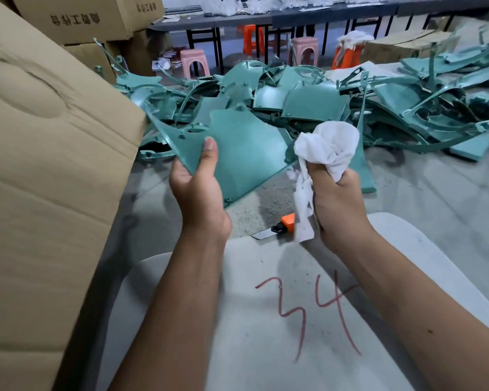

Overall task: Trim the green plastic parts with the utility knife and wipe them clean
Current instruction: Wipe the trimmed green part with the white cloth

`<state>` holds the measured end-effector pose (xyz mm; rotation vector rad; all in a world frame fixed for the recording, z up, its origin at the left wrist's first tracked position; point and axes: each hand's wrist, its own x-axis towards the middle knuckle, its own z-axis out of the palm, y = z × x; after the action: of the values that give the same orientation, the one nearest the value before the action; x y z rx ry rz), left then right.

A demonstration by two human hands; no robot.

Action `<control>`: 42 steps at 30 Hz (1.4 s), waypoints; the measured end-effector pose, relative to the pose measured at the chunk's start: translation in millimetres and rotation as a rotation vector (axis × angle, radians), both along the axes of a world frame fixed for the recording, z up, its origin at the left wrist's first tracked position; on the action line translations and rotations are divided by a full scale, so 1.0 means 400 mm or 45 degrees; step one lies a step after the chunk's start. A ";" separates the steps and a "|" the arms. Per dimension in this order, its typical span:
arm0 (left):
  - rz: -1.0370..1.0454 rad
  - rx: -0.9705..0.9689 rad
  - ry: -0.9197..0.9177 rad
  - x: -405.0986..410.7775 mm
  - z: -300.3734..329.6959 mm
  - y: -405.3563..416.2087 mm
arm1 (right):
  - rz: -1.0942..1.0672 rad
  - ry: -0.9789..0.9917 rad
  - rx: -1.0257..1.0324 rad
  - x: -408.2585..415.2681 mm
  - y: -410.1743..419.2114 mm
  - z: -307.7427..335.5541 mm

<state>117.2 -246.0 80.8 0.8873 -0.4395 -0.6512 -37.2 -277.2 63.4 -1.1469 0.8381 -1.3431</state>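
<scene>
- Left hand (pixel 198 190) gripped the green panel (pixel 246 153) at its lower left corner, thumb on the face, fingers hidden behind; panel was held up in the air in front of the person.
- Right hand (pixel 336 198) was clenched around a bunched white rag (pixel 328 148), the wad touching the panel's right edge; a tail of rag hung below the fist.
- Judgement: wipe step was underway on this piece, so its trimming was probably done; can't confirm from the edges, too blurred.
- Utility knife (pixel 277 228) lay on the floor with blade out, just past the white board (pixel 237 320) marked 34 and under the rag tail; neither hand touched it.
- Big pile of green parts (pixel 308 97) lay on the floor beyond the hands; can't tell which were trimmed or wiped.
- Cardboard box (pixel 48 165) stood at left; whether it took finished parts wasn't visible.
- Overall: one piece mid-wipe, most of the job likely left.
</scene>
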 end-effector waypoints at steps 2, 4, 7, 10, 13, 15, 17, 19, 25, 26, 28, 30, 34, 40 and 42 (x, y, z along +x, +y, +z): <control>0.042 -0.040 0.072 0.002 0.003 -0.007 | 0.056 -0.013 0.042 0.012 0.011 -0.004; 0.032 -0.041 0.062 -0.016 0.002 -0.009 | 0.171 0.036 0.032 0.021 0.024 -0.003; -0.133 0.048 -0.003 -0.048 0.000 -0.010 | 0.232 -0.056 0.065 0.027 0.038 -0.007; -0.294 0.160 -0.259 -0.039 -0.011 -0.004 | 0.034 -0.192 0.134 0.005 0.019 0.006; -0.338 0.275 -0.679 -0.031 -0.019 0.011 | -0.107 -0.220 0.219 -0.028 -0.017 0.013; -0.467 0.219 -0.762 -0.035 -0.024 0.012 | -0.279 -0.239 0.293 -0.047 -0.038 0.010; -0.489 0.159 -0.787 -0.032 -0.021 0.013 | -0.447 -0.238 0.357 -0.063 -0.058 0.004; -0.399 0.171 -0.742 -0.024 -0.019 0.012 | -0.553 -0.230 0.386 -0.081 -0.073 0.003; 0.181 0.343 -1.194 0.028 -0.029 0.017 | -0.510 -0.201 0.267 -0.109 -0.102 0.003; 0.264 0.374 -1.276 0.036 -0.030 0.019 | -0.441 -0.167 0.218 -0.113 -0.106 0.002; 0.396 0.391 -1.441 0.057 -0.031 0.020 | -0.249 -0.094 0.126 -0.117 -0.108 0.001; 0.441 0.444 -1.640 0.077 -0.033 0.021 | -0.060 -0.056 0.058 -0.119 -0.105 0.003; 0.354 0.658 -1.954 0.094 -0.044 0.022 | 0.025 0.009 -0.003 -0.123 -0.099 0.003; -0.037 0.633 -1.807 0.081 -0.041 0.025 | -0.281 -0.099 -0.007 -0.127 -0.098 0.022; 0.041 0.534 -1.842 0.067 -0.033 0.028 | -0.310 -0.193 -0.014 -0.120 -0.094 0.024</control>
<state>143.9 -234.7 67.5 1.6934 -1.6015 0.0595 -85.3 -315.0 73.1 -0.9598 0.8803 -1.6148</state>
